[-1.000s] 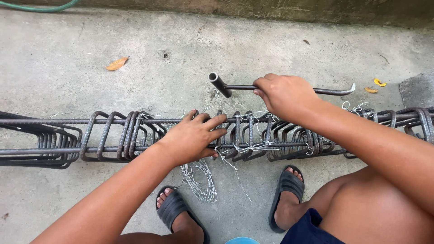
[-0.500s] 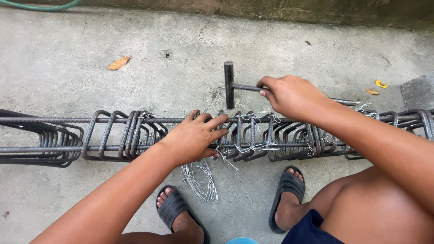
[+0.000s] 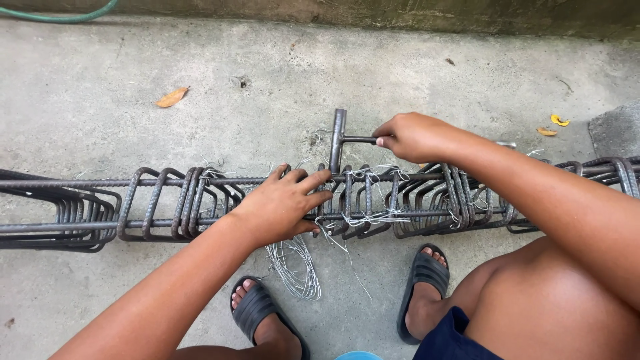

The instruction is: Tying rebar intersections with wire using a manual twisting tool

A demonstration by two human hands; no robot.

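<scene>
A long cage of dark steel bars with many bent stirrups [image 3: 167,200] lies across the concrete floor. My left hand [image 3: 283,203] rests on top of it, fingers wrapped over the upper bars near the middle. My right hand [image 3: 413,137] grips the handle of a metal tying tool [image 3: 338,140], whose pipe-shaped head stands upright against the far top bar. Thin wire ties [image 3: 373,175] are twisted around the bars between my two hands.
A loose coil of thin wire [image 3: 297,267] lies on the floor under the cage, between my sandalled feet [image 3: 257,310]. A dry leaf [image 3: 172,97] lies further off, and a green hose [image 3: 60,15] runs along the wall at top left.
My right hand has swung the tool from lying level above the cage to its head standing upright against the far bar. My left hand has stayed on the bars.
</scene>
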